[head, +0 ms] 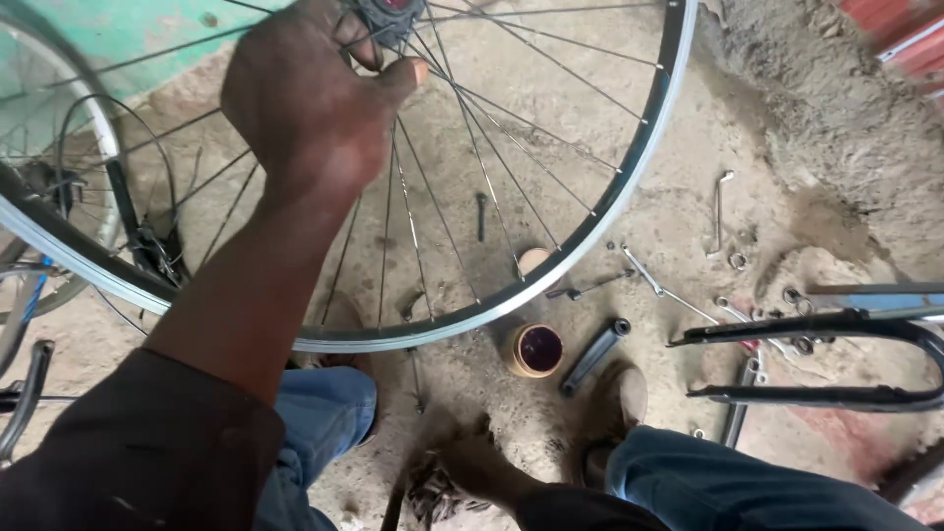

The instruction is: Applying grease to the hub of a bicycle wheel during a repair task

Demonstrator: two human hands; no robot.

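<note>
A dark sleeve [147, 452] filled the foreground. The left hand [305, 103] was clenched on spokes beside the hub [391, 15], so the wheel [629, 177] was kept upright (right hand [472, 467] low, grip indiscernible). Wrenches [654, 285] and a tin [536, 350] were scattered below.

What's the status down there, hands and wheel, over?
Left hand up at the hub, fingers among the spokes. Right hand low near the ground, grip unclear. Wheel rim upright between the knees. Small cup and wrenches on the dirt floor beside it.
</note>
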